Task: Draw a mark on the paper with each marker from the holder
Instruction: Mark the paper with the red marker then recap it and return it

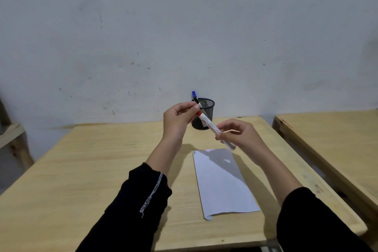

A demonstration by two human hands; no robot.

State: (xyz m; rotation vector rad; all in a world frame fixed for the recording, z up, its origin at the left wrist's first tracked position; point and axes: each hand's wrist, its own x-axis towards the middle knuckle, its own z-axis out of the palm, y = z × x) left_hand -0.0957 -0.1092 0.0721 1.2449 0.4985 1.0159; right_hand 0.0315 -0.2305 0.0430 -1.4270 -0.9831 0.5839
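Note:
I hold a white marker with a red band slanted in the air above the table, in front of the holder. My left hand pinches its upper end, where the cap sits. My right hand grips the lower part of the barrel. A black mesh holder stands at the back of the table, with a blue-capped marker sticking out of it. A white paper lies below my hands, with short red and dark marks at its far left corner.
The wooden table runs to the wall behind the holder. A second wooden table stands to the right across a narrow gap. A wooden frame is at the far left.

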